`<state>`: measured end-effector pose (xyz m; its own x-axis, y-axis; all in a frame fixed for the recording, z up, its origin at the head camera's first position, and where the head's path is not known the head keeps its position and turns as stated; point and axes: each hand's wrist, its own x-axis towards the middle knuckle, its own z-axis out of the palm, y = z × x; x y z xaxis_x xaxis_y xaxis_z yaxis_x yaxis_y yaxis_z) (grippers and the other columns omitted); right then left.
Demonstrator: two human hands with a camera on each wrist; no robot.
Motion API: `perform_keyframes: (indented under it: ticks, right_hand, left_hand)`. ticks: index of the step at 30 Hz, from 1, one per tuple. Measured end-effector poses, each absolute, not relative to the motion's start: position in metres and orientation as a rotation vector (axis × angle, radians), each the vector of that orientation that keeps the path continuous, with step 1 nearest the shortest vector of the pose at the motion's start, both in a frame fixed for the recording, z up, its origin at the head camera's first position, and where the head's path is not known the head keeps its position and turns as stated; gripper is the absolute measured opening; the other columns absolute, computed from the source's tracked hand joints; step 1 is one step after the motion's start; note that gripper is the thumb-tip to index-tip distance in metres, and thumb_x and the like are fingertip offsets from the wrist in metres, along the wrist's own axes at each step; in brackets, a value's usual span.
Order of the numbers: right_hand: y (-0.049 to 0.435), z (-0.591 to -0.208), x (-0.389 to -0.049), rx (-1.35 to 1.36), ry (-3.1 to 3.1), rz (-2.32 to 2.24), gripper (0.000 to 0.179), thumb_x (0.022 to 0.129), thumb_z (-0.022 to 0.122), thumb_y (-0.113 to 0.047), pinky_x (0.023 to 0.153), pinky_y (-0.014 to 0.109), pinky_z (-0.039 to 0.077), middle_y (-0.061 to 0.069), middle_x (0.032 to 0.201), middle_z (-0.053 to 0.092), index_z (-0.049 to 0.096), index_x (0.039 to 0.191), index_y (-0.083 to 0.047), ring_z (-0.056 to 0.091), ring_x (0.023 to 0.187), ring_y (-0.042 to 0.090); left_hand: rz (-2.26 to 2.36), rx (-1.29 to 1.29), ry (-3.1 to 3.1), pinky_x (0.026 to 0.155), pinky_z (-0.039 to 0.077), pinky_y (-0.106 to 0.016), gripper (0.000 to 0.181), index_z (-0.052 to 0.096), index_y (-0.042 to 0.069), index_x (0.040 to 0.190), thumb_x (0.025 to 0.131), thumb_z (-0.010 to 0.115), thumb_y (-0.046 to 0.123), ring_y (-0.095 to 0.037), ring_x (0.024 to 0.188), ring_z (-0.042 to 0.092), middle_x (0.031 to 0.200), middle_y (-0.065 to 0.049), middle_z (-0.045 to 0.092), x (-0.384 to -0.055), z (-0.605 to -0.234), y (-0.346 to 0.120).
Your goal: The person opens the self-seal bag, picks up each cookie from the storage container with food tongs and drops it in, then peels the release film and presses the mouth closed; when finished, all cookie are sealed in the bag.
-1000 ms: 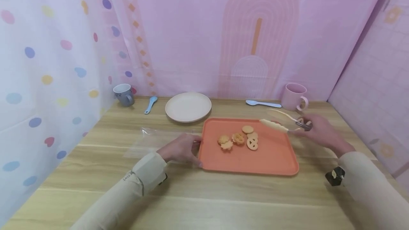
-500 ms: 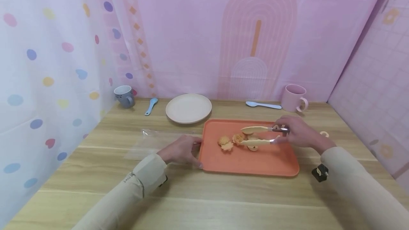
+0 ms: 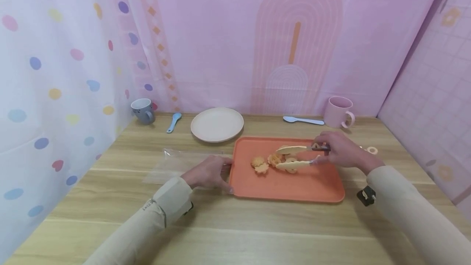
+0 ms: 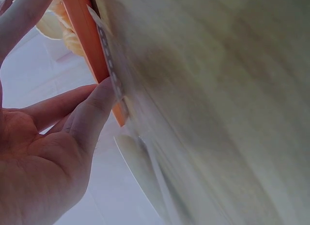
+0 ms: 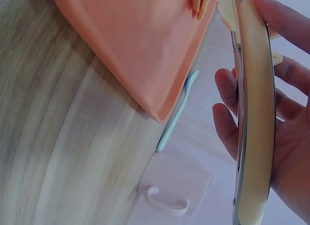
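Observation:
In the head view an orange tray (image 3: 287, 187) bears several biscuits, among them a scalloped biscuit (image 3: 261, 168) and a pretzel-patterned biscuit (image 3: 274, 159). My left hand (image 3: 209, 172) rests at the tray's left edge, with fairly straight fingers (image 4: 97, 104) touching its rim in the left wrist view. My right hand (image 3: 340, 150) holds metal tongs with cream-coloured tips and handles (image 5: 256, 109). The two tong tips lie apart, one on either side of the right-hand biscuits, partly covering them. Whether the tips touch a biscuit I cannot tell.
Behind the tray are a white plate (image 3: 217, 125) and a pale blue spoon (image 3: 303, 121). A pink mug (image 3: 337, 113) stands at the back right. At the left are a grey mug (image 3: 144, 111), a light blue spoon (image 3: 174, 122) and a clear plastic bag (image 3: 169, 167).
My right hand has moved left with the tongs, from over the tray's right edge to the right-hand biscuits, and barely shifts in the last half second. My left hand stays put.

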<state>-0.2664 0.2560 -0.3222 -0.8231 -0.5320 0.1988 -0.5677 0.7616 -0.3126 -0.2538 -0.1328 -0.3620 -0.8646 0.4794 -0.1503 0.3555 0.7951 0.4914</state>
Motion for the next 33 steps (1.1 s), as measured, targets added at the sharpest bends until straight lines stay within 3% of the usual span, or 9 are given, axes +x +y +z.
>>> perform_keyframes:
  ticks: [19,27,29,33]
  right_hand:
    - [0.255,-0.326,-0.267,0.84,-2.921,0.6,0.043,0.073,0.088,-0.027,0.065,0.026,0.045,0.009,0.09,0.067,0.073,0.108,-0.007,0.056,0.072,0.014]
    - [0.27,-0.336,-0.267,0.797,-2.893,0.667,0.044,0.074,0.087,-0.029,0.077,0.035,0.05,0.008,0.093,0.069,0.071,0.108,-0.006,0.06,0.085,0.017]
    - [0.279,-0.338,-0.265,0.759,-2.878,0.697,0.043,0.075,0.087,-0.032,0.08,0.038,0.05,0.007,0.095,0.071,0.072,0.108,-0.009,0.061,0.089,0.018]
    - [0.301,-0.343,-0.262,0.636,-2.876,0.717,0.037,0.078,0.086,-0.033,0.08,0.041,0.052,0.007,0.096,0.075,0.071,0.104,-0.012,0.069,0.094,0.026]
  left_hand:
    - [0.703,0.654,2.693,0.117,0.041,-0.045,0.083,0.056,0.007,0.141,0.069,0.093,0.025,-0.026,0.137,0.054,0.145,-0.009,0.059,-0.252,-0.362,-0.135]
    - [0.652,0.751,2.802,0.105,0.05,-0.05,0.068,0.057,0.005,0.138,0.077,0.084,0.018,-0.034,0.127,0.061,0.139,-0.015,0.062,-0.259,-0.348,-0.178]
    - [0.586,0.801,2.827,0.107,0.048,-0.053,0.073,0.056,0.003,0.139,0.074,0.086,0.019,-0.038,0.129,0.058,0.14,-0.016,0.061,-0.265,-0.344,-0.198]
    - [0.391,0.819,2.844,0.11,0.042,-0.059,0.092,0.052,-0.001,0.139,0.06,0.094,0.02,-0.044,0.132,0.052,0.14,-0.022,0.058,-0.269,-0.345,-0.226]
